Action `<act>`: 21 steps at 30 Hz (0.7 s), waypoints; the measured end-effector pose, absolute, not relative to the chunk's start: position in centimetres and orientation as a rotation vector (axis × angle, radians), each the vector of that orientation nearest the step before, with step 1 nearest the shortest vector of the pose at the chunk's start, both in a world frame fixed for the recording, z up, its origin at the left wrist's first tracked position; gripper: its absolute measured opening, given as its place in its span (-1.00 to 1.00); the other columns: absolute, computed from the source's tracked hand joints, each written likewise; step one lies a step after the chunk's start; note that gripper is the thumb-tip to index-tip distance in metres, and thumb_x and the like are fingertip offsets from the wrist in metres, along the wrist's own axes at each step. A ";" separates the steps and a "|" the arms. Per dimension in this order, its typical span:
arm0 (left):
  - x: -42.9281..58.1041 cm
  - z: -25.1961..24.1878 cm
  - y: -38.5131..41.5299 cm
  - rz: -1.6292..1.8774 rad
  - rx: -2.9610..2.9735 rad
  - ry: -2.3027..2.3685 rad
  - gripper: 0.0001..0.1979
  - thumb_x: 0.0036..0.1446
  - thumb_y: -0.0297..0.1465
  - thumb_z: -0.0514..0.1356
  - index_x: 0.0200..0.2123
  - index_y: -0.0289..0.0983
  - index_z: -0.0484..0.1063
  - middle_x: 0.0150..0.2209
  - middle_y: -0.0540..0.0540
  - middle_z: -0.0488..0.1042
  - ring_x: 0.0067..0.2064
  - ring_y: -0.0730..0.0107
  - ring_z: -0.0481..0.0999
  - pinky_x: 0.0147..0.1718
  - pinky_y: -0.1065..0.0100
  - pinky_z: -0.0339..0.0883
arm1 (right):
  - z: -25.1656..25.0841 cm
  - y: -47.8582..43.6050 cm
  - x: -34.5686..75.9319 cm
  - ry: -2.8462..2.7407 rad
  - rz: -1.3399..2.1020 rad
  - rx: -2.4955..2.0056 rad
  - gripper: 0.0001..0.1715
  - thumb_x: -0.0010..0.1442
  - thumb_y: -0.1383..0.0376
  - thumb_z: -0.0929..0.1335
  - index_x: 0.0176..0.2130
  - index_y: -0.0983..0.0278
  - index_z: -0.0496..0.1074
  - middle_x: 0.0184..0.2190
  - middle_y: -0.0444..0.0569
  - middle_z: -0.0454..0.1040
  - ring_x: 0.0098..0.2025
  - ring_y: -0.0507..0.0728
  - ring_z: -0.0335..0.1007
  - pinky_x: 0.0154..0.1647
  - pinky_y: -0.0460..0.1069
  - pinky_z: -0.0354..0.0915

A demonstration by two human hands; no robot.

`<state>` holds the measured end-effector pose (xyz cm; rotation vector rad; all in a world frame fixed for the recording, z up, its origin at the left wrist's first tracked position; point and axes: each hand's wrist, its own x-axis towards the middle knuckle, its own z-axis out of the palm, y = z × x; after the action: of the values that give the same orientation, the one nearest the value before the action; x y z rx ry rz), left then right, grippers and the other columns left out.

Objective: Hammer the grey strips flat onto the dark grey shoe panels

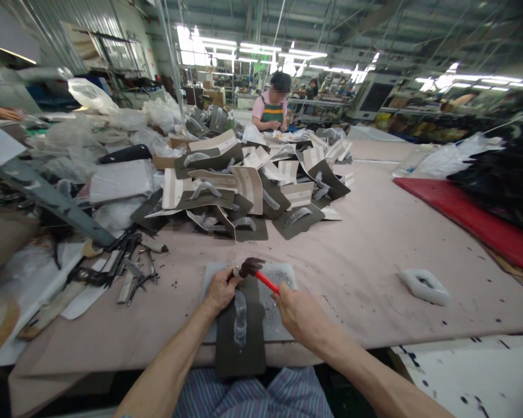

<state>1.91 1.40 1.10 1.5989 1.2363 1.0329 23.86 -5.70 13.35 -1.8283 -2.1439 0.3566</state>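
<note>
My right hand (294, 310) is closed around the red handle of a hammer (268, 283). The hammer's dark head is right beside the fingertips of my left hand (221, 290). Those fingers are pinched at the upper end of a dark olive panel (253, 325), around something small that I cannot make out. A handle wrapped in clear plastic (240, 319) runs lengthwise along the panel. Beneath lies a grey slab (279, 313) with a worn, speckled surface, and the panel's near end overhangs the table edge.
Similar panels with wrapped handles (244, 197) are heaped across the table. Pliers and other hand tools (133, 270) lie at left under a slanted metal bar (56, 200). A white block-shaped container (425, 286) and a red sheet (470, 212) are at right. A co-worker (271, 107) sits beyond the heap.
</note>
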 end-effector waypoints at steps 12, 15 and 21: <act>1.9 0.7 1.3 0.980 1.723 1.263 -0.84 0.10 -0.41 0.18 -0.25 -0.22 0.54 -0.38 -0.02 0.56 -0.32 0.30 0.51 -0.28 0.37 0.33 | 14.2 -4.8 23.3 -2.313 0.422 -1.880 -0.70 0.38 0.19 0.15 -0.29 0.24 0.34 -0.59 -0.10 0.36 -0.62 0.04 0.13 -0.55 -0.01 -0.19; 1.9 0.6 1.4 0.989 1.735 1.239 -0.80 0.10 -0.42 0.17 -0.21 -0.23 0.53 -0.33 -0.05 0.58 -0.26 0.28 0.53 -0.22 0.34 0.35 | 12.7 -4.3 24.9 -2.173 0.525 -1.887 -0.65 0.40 0.13 0.13 -0.30 0.23 0.34 -0.56 -0.12 0.37 -0.55 0.05 0.20 -0.52 -0.04 -0.12; 1.8 0.5 1.3 0.995 1.697 1.250 -0.75 0.10 -0.39 0.19 -0.13 -0.27 0.51 -0.25 -0.11 0.61 -0.19 0.24 0.56 -0.14 0.30 0.41 | 7.3 -3.8 30.4 -1.720 0.773 -2.183 -0.53 0.39 0.18 0.08 -0.45 0.25 0.31 -0.57 -0.08 0.37 -0.52 0.07 0.32 -0.46 -0.06 0.13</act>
<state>1.76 1.26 0.54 1.6974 1.2496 0.9949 30.38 -3.85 7.30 -2.1827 -1.7199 0.7732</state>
